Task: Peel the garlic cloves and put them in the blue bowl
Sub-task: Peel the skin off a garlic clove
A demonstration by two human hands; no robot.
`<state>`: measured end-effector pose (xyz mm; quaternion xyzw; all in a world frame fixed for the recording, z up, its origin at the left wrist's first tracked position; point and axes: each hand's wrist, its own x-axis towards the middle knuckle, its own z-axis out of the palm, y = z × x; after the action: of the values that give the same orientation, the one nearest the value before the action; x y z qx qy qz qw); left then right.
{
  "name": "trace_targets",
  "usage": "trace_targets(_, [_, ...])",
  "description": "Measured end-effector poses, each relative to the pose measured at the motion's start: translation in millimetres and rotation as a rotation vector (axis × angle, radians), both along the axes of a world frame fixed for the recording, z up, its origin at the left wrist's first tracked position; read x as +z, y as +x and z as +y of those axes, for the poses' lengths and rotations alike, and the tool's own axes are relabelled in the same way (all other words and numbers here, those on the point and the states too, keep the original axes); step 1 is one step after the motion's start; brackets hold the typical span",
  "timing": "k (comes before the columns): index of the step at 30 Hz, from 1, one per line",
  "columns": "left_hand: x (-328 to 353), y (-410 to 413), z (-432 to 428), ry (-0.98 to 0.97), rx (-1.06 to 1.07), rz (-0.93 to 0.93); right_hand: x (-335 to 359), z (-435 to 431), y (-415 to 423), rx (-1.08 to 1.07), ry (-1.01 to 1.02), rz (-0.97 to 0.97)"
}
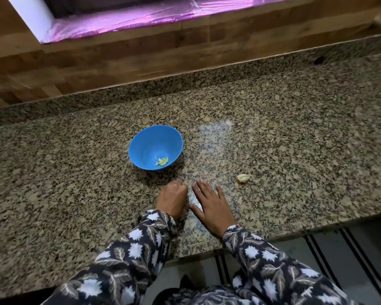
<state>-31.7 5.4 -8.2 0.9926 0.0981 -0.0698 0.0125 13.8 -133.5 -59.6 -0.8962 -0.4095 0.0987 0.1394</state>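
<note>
A blue bowl [155,142] stands on the speckled granite counter [273,139], with several peeled yellowish garlic cloves [162,162] lying in its bottom. To its right a piece of unpeeled garlic [243,178] lies on the counter. My left hand [173,198] rests on the counter just in front of the bowl with its fingers curled under; whether it holds anything is hidden. Beside it my right hand [211,208] lies flat on the counter with the fingers spread, a hand's width left of the garlic piece.
A granite upstand and a wood-pattern wall [119,56] run along the back. Above them is a sill covered with shiny pink film [141,18]. The counter's front edge [207,249] passes under my forearms, with a striped floor mat [330,249] below.
</note>
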Motion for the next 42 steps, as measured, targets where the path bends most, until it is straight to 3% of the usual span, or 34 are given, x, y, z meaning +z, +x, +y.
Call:
trace_targets(4, [0,2,1,-0.072,0.056,0.002,-1,0,0,0.001,0.005,-0.001])
trace_targets(9, [11,14,21,-0.493,0.383,-0.019,-4,0,0,-0.001,0.010,0.003])
trace_targets(12, [7,9,15,-0.423,0.424,-0.012,-7,1,1,0.000,0.015,-0.002])
trace_targets(17, [7,8,-1,-0.186,0.297,0.029,-7,1,1,-0.001,0.035,0.000])
trace_targets(18, [7,8,-1,-0.204,0.303,0.016,-6,0,1,0.001,0.038,0.007])
trace_targets(20, [6,4,6,-0.445,0.422,-0.057,-4,0,2,-0.002,0.057,0.050])
trace_targets(22, [8,-4,11,-0.811,0.548,-0.157,4,2,5,-0.049,0.157,0.206])
trace_targets(24, [11,-13,11,-1.043,0.560,-0.231,17,6,9,-0.120,0.380,0.496])
trace_targets(26, [11,-21,10,-1.143,0.521,-0.261,27,10,10,-0.097,0.544,0.709])
trace_targets(29, [12,-27,8,-1.206,0.492,-0.281,33,12,8,-0.131,0.599,0.895])
trace_targets(32, [13,-32,7,-1.172,0.475,-0.334,34,11,9,-0.140,0.523,1.021])
trace_targets(37, [11,-37,9,-0.849,0.335,-0.341,38,10,13,-0.056,0.478,1.113])
trace_targets(39, [13,-38,9,-0.768,0.266,-0.369,39,10,14,-0.039,0.468,1.104])
trace_targets(42, [7,-38,11,-0.501,0.000,-0.289,40,10,17,-0.016,0.457,0.998])
